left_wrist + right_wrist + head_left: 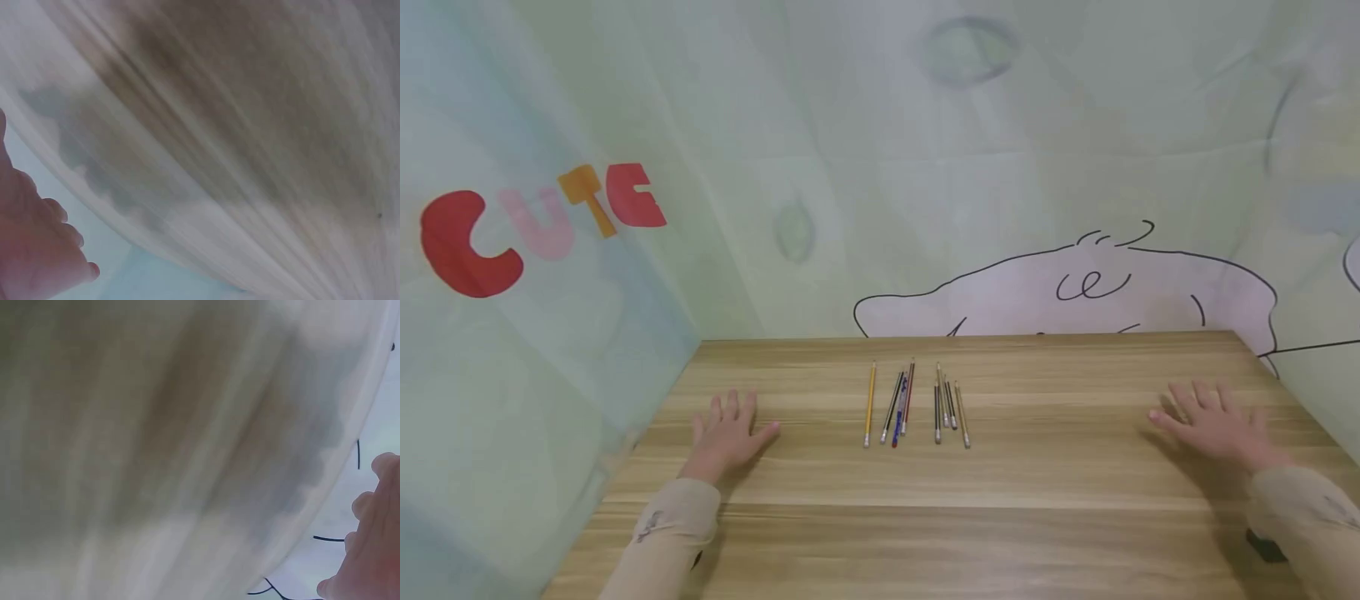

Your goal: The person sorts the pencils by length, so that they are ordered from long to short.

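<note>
Several pencils lie in two loose groups mid-table in the head view. A yellow pencil (870, 404) is leftmost; beside it are a black pencil (892, 407), a blue patterned pencil (899, 412) and a dark red pencil (908, 396). The right group holds a shorter dark pencil (937, 412) and a tan pencil (962, 415), among others. My left hand (727, 435), fingers spread, is over the table's left side, holding nothing. Over the right side my right hand (1217, 425) is spread likewise, with nothing in it. Both wrist views show the hand (37, 240) and hand (372, 537) at the edge.
The wood-grain table (970, 542) reaches back to a printed cloth backdrop (865, 167). Coloured letters (471, 246) spell a word on the cloth at left. A dark object (1266, 546) shows beneath the right sleeve (1307, 517).
</note>
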### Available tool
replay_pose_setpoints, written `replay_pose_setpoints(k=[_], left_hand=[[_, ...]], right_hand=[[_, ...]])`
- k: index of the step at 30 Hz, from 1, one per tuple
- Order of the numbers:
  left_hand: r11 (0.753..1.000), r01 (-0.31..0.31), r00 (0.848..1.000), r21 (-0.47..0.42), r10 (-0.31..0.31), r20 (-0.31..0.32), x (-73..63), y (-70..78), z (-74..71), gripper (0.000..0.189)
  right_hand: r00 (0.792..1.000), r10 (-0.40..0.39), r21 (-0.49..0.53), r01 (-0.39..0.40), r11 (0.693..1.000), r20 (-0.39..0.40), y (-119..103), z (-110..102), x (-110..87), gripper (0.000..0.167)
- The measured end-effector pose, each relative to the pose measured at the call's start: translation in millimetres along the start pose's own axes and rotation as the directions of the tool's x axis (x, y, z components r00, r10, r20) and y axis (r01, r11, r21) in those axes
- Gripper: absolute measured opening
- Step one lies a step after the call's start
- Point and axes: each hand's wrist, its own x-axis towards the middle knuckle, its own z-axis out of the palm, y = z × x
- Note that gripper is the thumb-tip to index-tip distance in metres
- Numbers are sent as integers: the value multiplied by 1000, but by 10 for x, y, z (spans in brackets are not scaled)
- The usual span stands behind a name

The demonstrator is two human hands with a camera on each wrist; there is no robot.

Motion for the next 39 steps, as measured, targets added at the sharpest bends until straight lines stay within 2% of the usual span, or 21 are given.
replay_pose_setpoints(k=[10, 16, 25, 32, 39], left_hand=[[999, -7, 1000, 38, 8, -5, 17, 37, -151, 80], [1000, 8, 1000, 29, -9, 22, 42, 62, -236, 82], [1000, 17, 998, 0, -17, 64, 105, 108, -290, 85], [998, -6, 995, -56, 12, 96, 138, 318, -309, 90], [997, -57, 995, -57, 62, 77, 169, 537, -289, 91]], right_hand=[[1000, -10, -26, 9, 1000, -9, -88, -201, 50, 88], [999, -30, -45, 29, 999, -18, -165, -289, 52, 88], [998, -55, -43, 56, 998, 11, -259, -357, 97, 87], [995, -90, 8, 90, 996, 31, -469, -358, 127, 85], [991, -135, -4, 135, 991, 9, -754, -355, 160, 86]])
